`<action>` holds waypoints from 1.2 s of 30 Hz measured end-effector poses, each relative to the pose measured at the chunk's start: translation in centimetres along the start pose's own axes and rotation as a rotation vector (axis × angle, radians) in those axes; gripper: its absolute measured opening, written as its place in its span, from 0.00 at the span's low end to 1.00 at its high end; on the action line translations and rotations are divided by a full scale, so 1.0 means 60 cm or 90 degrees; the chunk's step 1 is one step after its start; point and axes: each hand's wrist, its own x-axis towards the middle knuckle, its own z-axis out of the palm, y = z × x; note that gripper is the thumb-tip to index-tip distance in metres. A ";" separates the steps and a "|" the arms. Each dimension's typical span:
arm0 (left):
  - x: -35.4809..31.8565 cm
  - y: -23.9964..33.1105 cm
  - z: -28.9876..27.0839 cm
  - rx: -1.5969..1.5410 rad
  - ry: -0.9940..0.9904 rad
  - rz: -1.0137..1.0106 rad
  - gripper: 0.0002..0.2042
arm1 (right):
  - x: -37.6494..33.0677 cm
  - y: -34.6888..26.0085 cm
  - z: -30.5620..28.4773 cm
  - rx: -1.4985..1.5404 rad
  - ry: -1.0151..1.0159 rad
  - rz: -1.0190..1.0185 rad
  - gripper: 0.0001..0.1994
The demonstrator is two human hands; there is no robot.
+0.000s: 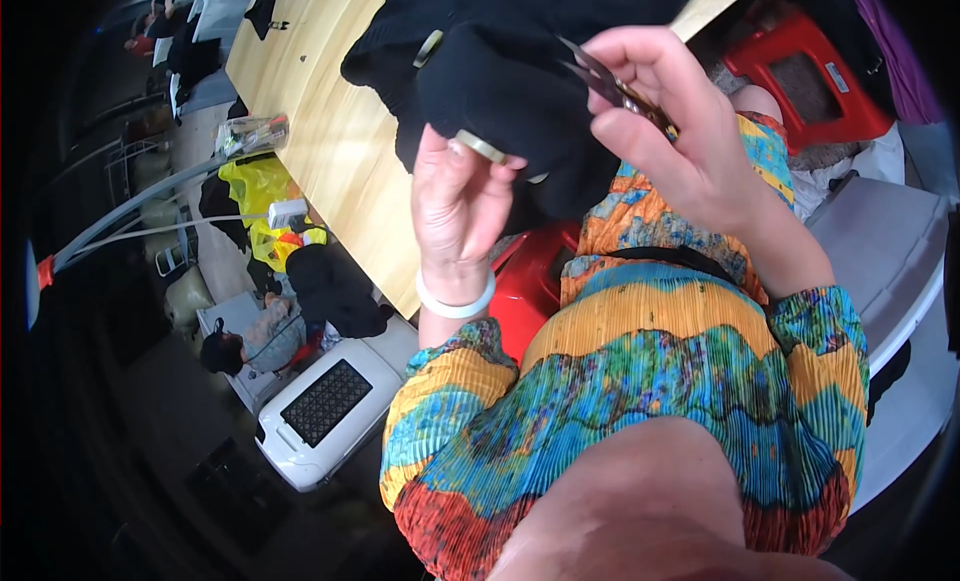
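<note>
Left hand (460,196) pinches black garment (505,91) up over the table (320,131), right hand (665,121) closed on small scissors (610,76) at the cloth; best keep fabric taut, snip close, blades clear of the fingers

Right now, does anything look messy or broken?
Nothing looks broken or spilled. The left hand holds up bunched black fabric while the right hand grips small scissors. More dark cloth is heaped loosely on the wooden table, untidy but not damaged.
</note>
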 end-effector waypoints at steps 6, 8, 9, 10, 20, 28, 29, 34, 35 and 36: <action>0.004 -0.003 0.012 0.086 -0.030 0.056 0.14 | -0.011 -0.025 0.003 -0.039 -0.073 0.049 0.13; 0.006 -0.003 0.018 0.130 -0.021 0.027 0.13 | 0.002 -0.029 -0.010 -0.069 -0.141 0.032 0.19; 0.007 -0.002 0.016 0.157 -0.032 0.009 0.12 | 0.010 -0.023 -0.006 -0.078 -0.111 -0.024 0.21; 0.006 -0.003 0.017 0.156 -0.038 -0.005 0.12 | 0.019 -0.019 -0.006 -0.129 -0.108 -0.108 0.24; 0.019 -0.003 0.021 0.047 0.084 -0.105 0.06 | 0.031 0.000 -0.006 -0.239 -0.119 -0.170 0.13; 0.015 -0.004 0.003 -0.015 0.002 -0.051 0.12 | 0.012 -0.017 -0.035 -0.127 0.000 -0.020 0.14; 0.015 -0.007 0.003 -0.015 0.011 -0.034 0.12 | 0.007 -0.019 -0.036 -0.063 0.007 0.040 0.15; 0.021 -0.014 0.004 -0.011 0.017 -0.014 0.12 | -0.028 -0.028 -0.009 -0.002 -0.067 0.094 0.10; 0.021 -0.015 0.002 -0.012 0.011 -0.010 0.12 | -0.032 -0.023 -0.001 0.034 -0.055 0.089 0.08; 0.022 -0.016 0.006 -0.019 0.006 -0.007 0.12 | -0.033 -0.025 -0.003 0.035 -0.054 0.090 0.08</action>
